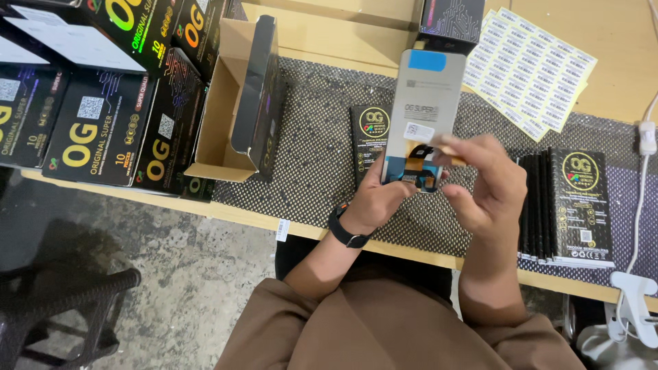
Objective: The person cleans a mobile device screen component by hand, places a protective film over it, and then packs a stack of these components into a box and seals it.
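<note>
Left hand (384,195) grips the grey phone screen (425,103) at its lower end, long axis upright. Right hand (483,185), just right of it, pinches its brown tab (449,152).

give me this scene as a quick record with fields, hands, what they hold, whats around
left hand: left hand grips the lower edge of the grey screen panel, black wristband on the wrist
right hand: right hand pinches a small part at the panel's lower end
panel: held upright above the dotted mat, blue tab at top
left of hands: open cardboard box, stacked black boxes
right of hands: row of slim black boxes, label sheets
far right: white cable
</note>
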